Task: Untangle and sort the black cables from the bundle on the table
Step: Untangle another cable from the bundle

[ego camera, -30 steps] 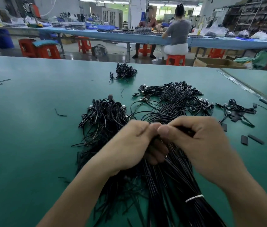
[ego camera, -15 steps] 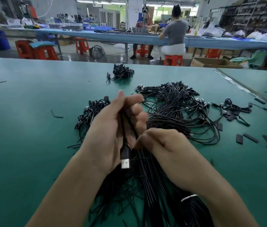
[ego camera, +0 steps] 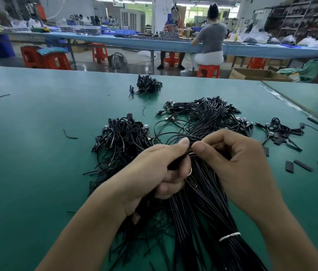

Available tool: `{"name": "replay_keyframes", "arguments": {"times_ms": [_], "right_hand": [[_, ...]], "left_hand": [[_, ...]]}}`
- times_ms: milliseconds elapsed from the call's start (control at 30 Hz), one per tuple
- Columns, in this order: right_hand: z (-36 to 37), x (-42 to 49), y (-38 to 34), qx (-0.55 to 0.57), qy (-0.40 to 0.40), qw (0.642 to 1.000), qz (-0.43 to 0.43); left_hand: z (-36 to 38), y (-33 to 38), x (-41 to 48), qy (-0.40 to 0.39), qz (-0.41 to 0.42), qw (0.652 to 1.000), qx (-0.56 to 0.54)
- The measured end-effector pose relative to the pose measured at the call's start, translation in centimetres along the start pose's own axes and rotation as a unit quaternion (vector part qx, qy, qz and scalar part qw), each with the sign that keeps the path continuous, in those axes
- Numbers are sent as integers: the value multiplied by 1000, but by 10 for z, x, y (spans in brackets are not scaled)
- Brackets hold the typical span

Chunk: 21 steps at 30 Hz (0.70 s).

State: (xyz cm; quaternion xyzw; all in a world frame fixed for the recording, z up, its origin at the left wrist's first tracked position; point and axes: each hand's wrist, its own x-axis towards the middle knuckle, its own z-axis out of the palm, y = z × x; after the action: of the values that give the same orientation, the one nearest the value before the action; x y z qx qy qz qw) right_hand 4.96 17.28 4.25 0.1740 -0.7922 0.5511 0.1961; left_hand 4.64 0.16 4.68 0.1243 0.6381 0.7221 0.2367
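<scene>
the cable bundle (ego camera: 205, 204) lies on the green table (ego camera: 37, 163), banded by a white tie (ego camera: 229, 236) near the viewer. left hand (ego camera: 154, 173) and right hand (ego camera: 242, 169) both pinch strands at its top, thumbs nearly meeting. draw one cable out slowly (brace the rest). the pinched strand's path under both hands is hidden.

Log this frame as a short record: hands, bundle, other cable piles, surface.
left hand: fingers curled round black cables at the far end of the bundle
right hand: pinches cables there, thumb tip near the left thumb
bundle: runs toward the person, bound by a white tie
other cables: left pile; looped pile behind the hands; far pile
table: green
</scene>
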Motion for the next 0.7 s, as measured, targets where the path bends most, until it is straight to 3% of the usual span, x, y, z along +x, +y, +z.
{"name": "replay_keyframes", "arguments": {"times_ms": [133, 233, 333, 467, 567, 700], "right_hand": [[10, -3, 5, 2, -46, 998, 50], [23, -8, 4, -41, -143, 988, 36], [29, -10, 1, -92, -197, 976, 20], [20, -10, -3, -150, -208, 967, 6], [9, -7, -7, -160, -160, 974, -28], [2, -5, -9, -73, -82, 994, -31]], "left_hand": [[-6, 11, -3, -110, 52, 960, -253], [-6, 11, 2, -21, 144, 922, -359], [-7, 1, 12, 105, 226, 930, -272], [-11, -15, 19, 258, 234, 937, 1], [-8, -13, 14, 223, 162, 954, 115], [-1, -9, 5, 83, 36, 984, 152]]}}
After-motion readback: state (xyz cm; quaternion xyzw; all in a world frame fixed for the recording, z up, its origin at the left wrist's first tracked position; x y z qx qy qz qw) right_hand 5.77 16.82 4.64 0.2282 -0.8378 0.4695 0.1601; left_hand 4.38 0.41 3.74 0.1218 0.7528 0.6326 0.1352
